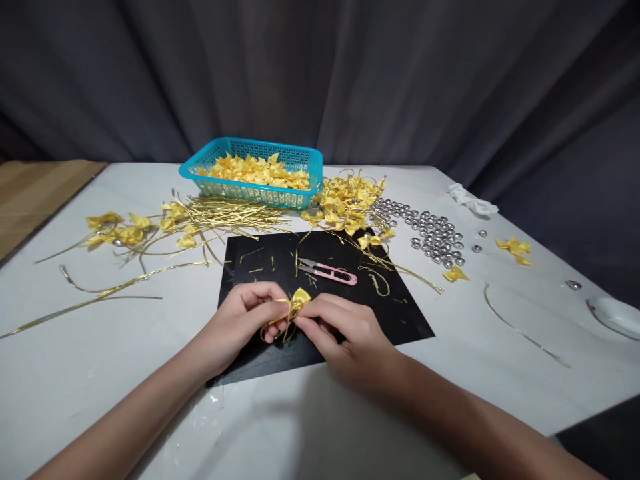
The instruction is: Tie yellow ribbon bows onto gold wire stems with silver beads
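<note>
My left hand and my right hand meet over the black mat. Between their fingertips is a small yellow ribbon bow with gold cord looped beneath it. The left thumb and fingers pinch the bow's left side and the cord. On the right, thumb and forefinger close on the bow's lower edge; exactly which strand they grip is hidden. Pink-handled thread snips lie on the mat just beyond my hands, among short cord clippings.
A blue basket of yellow bows stands at the back. Gold cords lie before it, with a bow pile to its right. Silver beads, a white crumpled tissue and a white dish are farther right.
</note>
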Motion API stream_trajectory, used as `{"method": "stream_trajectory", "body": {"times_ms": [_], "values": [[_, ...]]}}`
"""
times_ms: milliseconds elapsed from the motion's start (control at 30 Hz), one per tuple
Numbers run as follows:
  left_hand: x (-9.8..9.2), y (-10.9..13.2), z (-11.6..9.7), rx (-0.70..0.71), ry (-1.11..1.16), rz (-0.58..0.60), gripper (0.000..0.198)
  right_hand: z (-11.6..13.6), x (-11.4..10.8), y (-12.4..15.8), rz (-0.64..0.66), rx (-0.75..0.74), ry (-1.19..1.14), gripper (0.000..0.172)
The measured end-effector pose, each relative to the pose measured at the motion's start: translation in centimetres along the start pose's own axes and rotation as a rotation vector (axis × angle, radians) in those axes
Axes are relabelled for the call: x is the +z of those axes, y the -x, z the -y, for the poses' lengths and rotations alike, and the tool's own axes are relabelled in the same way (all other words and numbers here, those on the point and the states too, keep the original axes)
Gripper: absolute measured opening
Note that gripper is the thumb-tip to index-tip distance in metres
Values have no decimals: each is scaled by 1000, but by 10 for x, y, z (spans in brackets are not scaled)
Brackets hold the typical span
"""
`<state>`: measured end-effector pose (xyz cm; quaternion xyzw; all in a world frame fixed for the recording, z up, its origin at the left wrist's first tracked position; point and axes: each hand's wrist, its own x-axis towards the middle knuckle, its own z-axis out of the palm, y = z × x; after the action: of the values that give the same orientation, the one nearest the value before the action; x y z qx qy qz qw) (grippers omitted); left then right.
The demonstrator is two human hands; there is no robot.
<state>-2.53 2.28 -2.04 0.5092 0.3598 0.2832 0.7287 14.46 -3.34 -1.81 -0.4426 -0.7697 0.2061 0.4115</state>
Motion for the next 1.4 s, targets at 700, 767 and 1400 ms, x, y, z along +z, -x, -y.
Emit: {"method": "stream_trajectory", "body": {"times_ms": [700,767,1400], "values": [[9,2,-6,5,-228,59,20,9,-6,-11,-27,375,-279,8],[8,2,-6,11,-234,67,19,9,-5,-11,-22,376,-305,9],[7,1,-6,11,-246,19,21,8,-8,-13,-42,421,-402,8]]}}
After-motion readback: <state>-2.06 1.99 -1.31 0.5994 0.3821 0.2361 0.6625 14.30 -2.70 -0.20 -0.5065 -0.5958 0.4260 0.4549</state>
